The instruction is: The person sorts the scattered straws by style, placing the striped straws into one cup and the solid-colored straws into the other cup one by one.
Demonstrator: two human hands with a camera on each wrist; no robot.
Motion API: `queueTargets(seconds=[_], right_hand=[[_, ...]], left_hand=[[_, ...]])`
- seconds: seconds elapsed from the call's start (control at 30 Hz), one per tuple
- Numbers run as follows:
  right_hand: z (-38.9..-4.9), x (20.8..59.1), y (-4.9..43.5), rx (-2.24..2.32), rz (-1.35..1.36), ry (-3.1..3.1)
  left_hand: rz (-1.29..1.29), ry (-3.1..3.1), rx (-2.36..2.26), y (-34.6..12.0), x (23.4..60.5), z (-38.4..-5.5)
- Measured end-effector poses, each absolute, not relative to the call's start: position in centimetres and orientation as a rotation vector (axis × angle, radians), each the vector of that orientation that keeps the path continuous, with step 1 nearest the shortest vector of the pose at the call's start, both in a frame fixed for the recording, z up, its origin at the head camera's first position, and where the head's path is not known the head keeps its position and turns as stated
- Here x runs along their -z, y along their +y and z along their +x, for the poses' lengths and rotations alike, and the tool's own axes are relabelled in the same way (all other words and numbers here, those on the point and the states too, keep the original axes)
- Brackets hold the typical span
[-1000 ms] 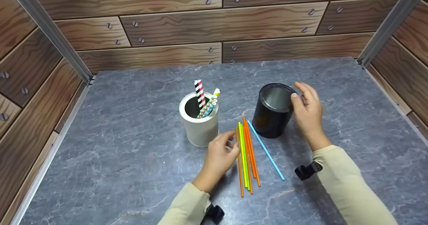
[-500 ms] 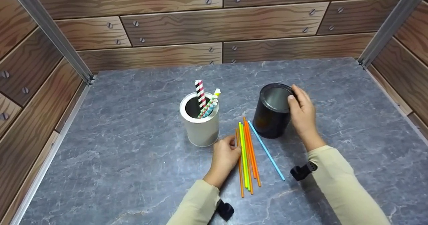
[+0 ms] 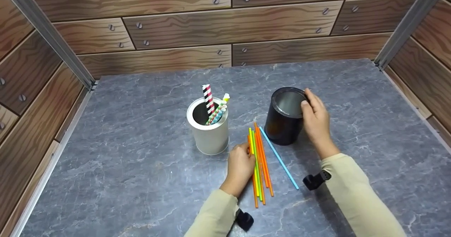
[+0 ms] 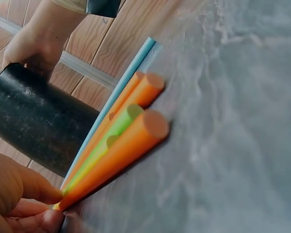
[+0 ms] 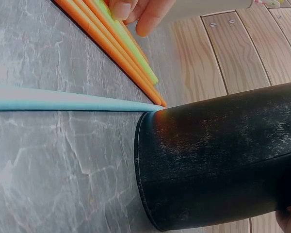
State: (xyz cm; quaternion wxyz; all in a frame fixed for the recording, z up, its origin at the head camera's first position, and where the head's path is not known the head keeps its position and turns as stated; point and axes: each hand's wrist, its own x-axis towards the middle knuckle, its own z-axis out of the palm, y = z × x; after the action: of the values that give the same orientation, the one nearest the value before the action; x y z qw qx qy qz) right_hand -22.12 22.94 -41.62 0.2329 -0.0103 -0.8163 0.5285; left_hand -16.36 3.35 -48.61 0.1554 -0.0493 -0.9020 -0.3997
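I'm pinching straws [image 3: 255, 175] (left hand [image 3: 240, 166]), gripping black can [image 3: 282, 129] (right hand [image 3: 316, 122]), short of surface [image 3: 148, 142]'s far edge. Risking dropped straws if pinching unevenly.

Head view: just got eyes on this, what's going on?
A person's left hand pinches at thin round orange and yellow-green sticks on the grey marbled table; the right hand grips a black cylindrical can near its rim. A thin round blue stick lies to the sticks' right. A white cylindrical can holds multicoloured patterned straws.
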Motion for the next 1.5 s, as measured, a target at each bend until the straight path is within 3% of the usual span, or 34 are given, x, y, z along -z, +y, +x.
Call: queueTargets(seconds=[0.83,1.5], right_hand=[[-22.0,41.8,23.7,-1.440,-0.063,-2.182],[-22.1,42.5,22.3,-1.426,0.007,-2.127]], left_hand=[[-0.078,-2.660,1.090,5.7,48.4,-16.7],[-0.021,-2.546,1.483,4.0,48.5,-17.0]])
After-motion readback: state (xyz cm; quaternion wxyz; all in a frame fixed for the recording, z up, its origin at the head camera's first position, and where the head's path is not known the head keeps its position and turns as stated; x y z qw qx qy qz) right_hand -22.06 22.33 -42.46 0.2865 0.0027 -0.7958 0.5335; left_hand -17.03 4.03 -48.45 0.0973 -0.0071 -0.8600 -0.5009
